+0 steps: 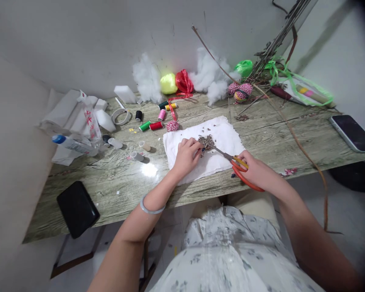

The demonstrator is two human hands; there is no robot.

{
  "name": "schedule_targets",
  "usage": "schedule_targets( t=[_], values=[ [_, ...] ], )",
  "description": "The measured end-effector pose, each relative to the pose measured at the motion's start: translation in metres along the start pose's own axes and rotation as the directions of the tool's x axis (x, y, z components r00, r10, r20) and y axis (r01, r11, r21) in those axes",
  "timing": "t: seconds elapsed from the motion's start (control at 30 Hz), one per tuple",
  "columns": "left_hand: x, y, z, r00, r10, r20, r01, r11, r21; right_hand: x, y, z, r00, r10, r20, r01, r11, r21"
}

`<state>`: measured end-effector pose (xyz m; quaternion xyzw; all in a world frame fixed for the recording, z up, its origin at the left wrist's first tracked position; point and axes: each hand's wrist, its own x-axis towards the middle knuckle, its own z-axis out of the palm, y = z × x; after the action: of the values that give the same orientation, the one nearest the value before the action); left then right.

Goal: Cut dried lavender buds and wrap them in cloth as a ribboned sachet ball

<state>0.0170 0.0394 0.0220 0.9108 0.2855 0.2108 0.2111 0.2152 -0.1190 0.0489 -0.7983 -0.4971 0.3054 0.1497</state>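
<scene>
A white cloth (222, 132) lies on the wooden table with a small heap of dried, brownish plant bits (207, 141) on it. At the left edge of this heap my left hand (187, 156) rests, fingers bent and drawn together; whatever is between the fingertips is too small and hidden to name. My right hand (253, 167) is closed round the orange and yellow handles of a pair of scissors (237, 167). The scissors' blades point left, and their tips reach the heap. A few loose crumbs are scattered on the cloth above the heap.
Thread spools (156, 125), small vials (136, 156), a tape roll (121, 117) and a glue bottle (74, 145) stand left. White stuffing (147, 79) and ribbon rolls line the wall. A long dry stem (295, 136) crosses the right side near a phone (355, 132). A black case (78, 209) lies front left.
</scene>
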Motion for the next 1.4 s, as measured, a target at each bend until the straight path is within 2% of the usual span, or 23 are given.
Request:
schedule_targets(
  t=[0.2, 0.33, 0.43, 0.53, 0.73, 0.93, 1.2, 1.3, 1.4],
  values=[
    [0.0, 0.002, -0.001, 1.0, -0.005, 0.006, 0.005, 1.0, 0.005, 0.002, -0.001, -0.002, 0.998, -0.061, -0.03, 0.059, 0.996, -0.063],
    [0.0, 0.001, 0.0, 1.0, -0.009, 0.005, 0.009, 1.0, -0.005, 0.001, 0.003, 0.0, 0.999, -0.011, -0.037, 0.008, 0.997, -0.071],
    [0.0, 0.001, 0.0, 1.0, -0.009, 0.006, 0.008, 1.0, 0.011, -0.001, 0.007, 0.001, 1.0, 0.021, -0.014, -0.022, 0.999, -0.04],
    [0.0, 0.0, -0.001, 1.0, -0.005, 0.013, 0.005, 1.0, 0.02, -0.003, 0.009, 0.001, 1.0, -0.001, 0.017, 0.001, 1.0, 0.023],
    [0.0, 0.0, -0.002, 1.0, 0.013, 0.017, -0.014, 0.998, 0.061, 0.0, 0.004, 0.001, 0.998, 0.013, 0.062, -0.015, 0.999, 0.035],
    [-0.002, 0.001, -0.003, 0.999, 0.03, 0.03, -0.032, 0.996, 0.078, 0.003, 0.0, 0.0, 0.999, -0.047, -0.003, 0.047, 0.999, -0.01],
    [0.0, -0.001, -0.004, 0.999, -0.019, 0.025, 0.017, 0.997, 0.071, 0.006, 0.019, 0.002, 0.997, -0.021, -0.076, 0.022, 1.0, 0.018],
    [0.0, -0.002, -0.003, 0.999, -0.033, 0.023, 0.031, 0.997, 0.073, 0.005, 0.021, 0.004, 0.998, 0.029, -0.054, -0.027, 0.999, 0.032],
    [-0.001, -0.002, -0.004, 1.0, -0.021, 0.014, 0.02, 0.998, 0.068, 0.004, 0.019, 0.006, 1.0, 0.021, -0.006, -0.02, 0.998, 0.067]
  ],
)
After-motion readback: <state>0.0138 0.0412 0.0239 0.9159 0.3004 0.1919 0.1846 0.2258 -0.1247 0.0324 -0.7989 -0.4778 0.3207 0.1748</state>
